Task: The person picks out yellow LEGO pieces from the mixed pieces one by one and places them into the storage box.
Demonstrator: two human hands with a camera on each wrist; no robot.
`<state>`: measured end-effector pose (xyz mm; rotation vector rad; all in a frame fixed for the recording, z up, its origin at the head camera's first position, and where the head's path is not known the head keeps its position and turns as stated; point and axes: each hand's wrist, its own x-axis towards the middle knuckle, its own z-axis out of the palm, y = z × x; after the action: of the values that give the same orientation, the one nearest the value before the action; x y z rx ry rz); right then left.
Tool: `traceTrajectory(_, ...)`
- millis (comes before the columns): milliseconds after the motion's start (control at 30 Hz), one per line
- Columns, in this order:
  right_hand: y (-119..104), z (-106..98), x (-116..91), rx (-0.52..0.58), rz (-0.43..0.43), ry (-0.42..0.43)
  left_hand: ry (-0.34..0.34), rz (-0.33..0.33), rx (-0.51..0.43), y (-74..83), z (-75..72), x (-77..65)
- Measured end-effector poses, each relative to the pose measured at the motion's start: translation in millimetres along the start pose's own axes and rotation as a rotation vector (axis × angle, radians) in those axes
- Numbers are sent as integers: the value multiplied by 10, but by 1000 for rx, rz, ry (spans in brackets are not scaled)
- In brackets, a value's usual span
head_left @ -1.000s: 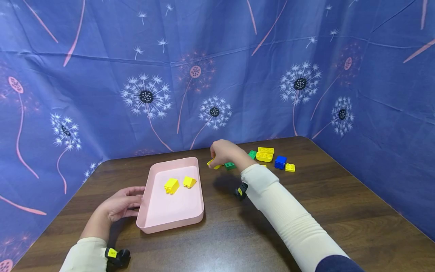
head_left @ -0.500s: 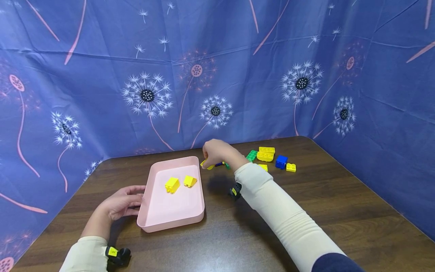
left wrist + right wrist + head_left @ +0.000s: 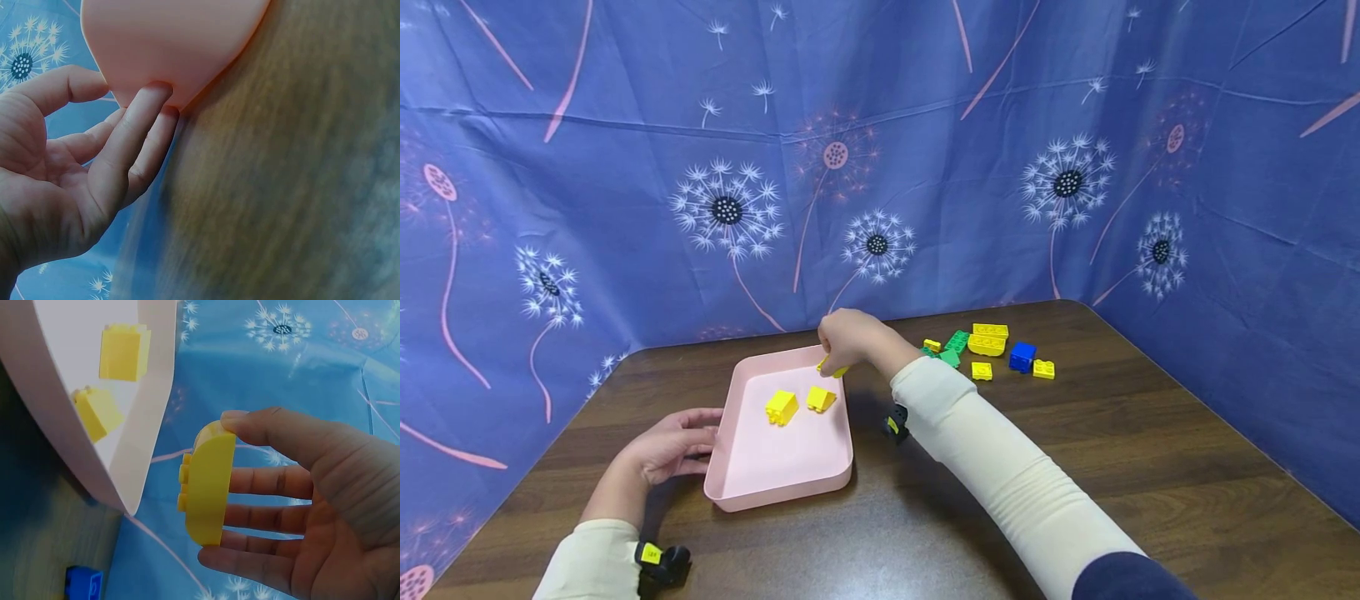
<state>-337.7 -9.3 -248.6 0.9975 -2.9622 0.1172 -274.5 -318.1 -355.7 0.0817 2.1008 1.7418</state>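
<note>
My right hand [image 3: 854, 337] holds a yellow toy brick [image 3: 211, 487] over the far right edge of the pink tray [image 3: 775, 467]. In the right wrist view the brick shows rounded ends and studs facing the tray; thumb and fingertips pinch it by its ends. Inside the tray lie two yellow bricks, a larger sloped one [image 3: 782, 407] and a smaller one [image 3: 821, 399]. At the tray's left side, my left hand [image 3: 672, 448] touches the outer wall [image 3: 169, 56] with extended fingers.
Right of the tray on the wooden table [image 3: 1045, 467] lie several loose bricks: green ones [image 3: 957, 342], long yellow ones [image 3: 987, 344], small yellow ones [image 3: 982, 371] and a blue one [image 3: 1022, 357]. A blue dandelion-print cloth [image 3: 940, 192] hangs behind the table.
My right hand has moved left with the yellow brick, from beside the loose bricks to over the tray's edge. More bricks show behind it. The left hand stays at the tray.
</note>
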Motion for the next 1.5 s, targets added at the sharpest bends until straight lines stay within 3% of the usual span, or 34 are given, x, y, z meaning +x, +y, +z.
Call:
traceTrajectory(333,-227,76,145,-21,-18,-58,-6,13,-5,-19,-31,-2)
traceTrajectory(667,-481,205,340,44,-153,-43,-11,12,-14,-12,-56,-14)
traceTrajectory(1000,-598,453,540,45,-285,43,-43,20,-30,0,-54,3)
traceTrajectory(1500,-831,582,603,54,-526,-92,-66,43,-38,-5,-51,26)
